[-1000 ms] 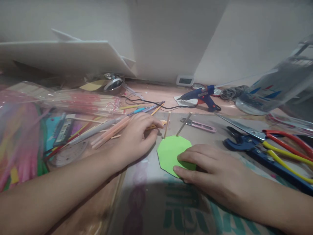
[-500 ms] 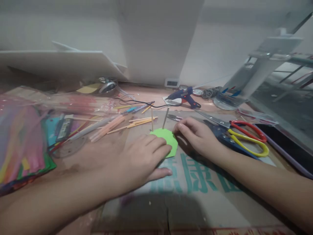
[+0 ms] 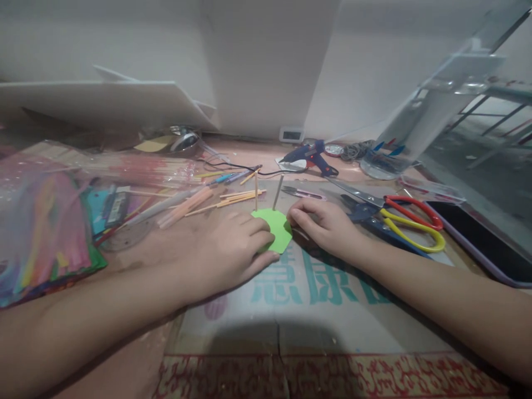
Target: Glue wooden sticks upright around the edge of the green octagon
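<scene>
1. Green piece (image 3: 283, 234): many-sided, on the cardboard (image 3: 257, 332) between both hands; two thin sticks (image 3: 277, 194) rise at its far edge.
2. Left hand (image 3: 235, 244): over the piece's left part; fingers bent, close together, thumb alongside. Can't tell if pinching.
3. Right hand (image 3: 322, 221): at the piece's right edge, fingers curled together, thumb near index; grip can't be told.
4. Clear bag (image 3: 145, 169): pale sticks inside, red print.
5. Plastic bag (image 3: 52, 227), far left: multicoloured strips.
6. Metal bowl (image 3: 192, 148), at back: contents unclear.
7. Clear container (image 3: 384, 160), right: upright, blue and red marks; contents unclear.
8. Writing: large green Chinese characters on cardboard, 康 readable, others partly covered or unclear; red pattern along near edge. No brand legible.
</scene>
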A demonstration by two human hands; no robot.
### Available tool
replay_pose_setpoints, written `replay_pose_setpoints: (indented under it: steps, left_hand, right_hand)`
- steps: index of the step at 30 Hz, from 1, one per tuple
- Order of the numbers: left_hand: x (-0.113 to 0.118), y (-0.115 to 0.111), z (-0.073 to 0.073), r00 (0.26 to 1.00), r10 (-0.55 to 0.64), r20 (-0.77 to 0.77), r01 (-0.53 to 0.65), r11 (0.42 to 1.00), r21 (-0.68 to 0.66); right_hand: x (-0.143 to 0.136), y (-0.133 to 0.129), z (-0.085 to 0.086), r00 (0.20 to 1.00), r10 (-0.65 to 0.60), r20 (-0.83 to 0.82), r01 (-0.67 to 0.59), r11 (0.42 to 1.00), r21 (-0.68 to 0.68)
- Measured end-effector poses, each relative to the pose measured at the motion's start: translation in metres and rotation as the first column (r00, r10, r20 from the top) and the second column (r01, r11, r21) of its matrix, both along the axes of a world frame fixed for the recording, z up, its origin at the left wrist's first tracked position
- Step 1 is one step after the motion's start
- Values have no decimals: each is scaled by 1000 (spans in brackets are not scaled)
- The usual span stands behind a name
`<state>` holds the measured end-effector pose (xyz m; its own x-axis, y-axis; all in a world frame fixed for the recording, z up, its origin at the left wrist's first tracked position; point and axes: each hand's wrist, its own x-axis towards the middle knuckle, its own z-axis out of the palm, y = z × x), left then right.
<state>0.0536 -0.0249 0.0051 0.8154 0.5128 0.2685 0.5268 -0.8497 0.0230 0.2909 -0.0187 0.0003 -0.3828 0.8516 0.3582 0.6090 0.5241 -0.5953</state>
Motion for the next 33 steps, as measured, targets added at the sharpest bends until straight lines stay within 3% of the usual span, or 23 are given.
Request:
replay_pose_setpoints:
  steps: [9,16,22,28,33]
  left_hand:
    - [1,-1,-1,998,-48,-46,53,993,102]
    - [-2,0,-2,998,-56,-41,60,993,98]
    - [-2,-1,-2,997,-68,-33,71,992,101]
    - [-3,-6,-3,995,-101,-17,102,976,195]
    - [-11,10,11,993,-32,114,31,999,10]
  right_hand:
    - [4,-8,6,983,120,142,-138,982,131]
    - [6,-2,5,993,-106,41,102,990,98]
    - [7,0,3,982,-83,168,55,984,168]
    - [7,1,1,967,-25,254,-32,976,217]
    - [5,-5,2,958,75,275,-164,934,317]
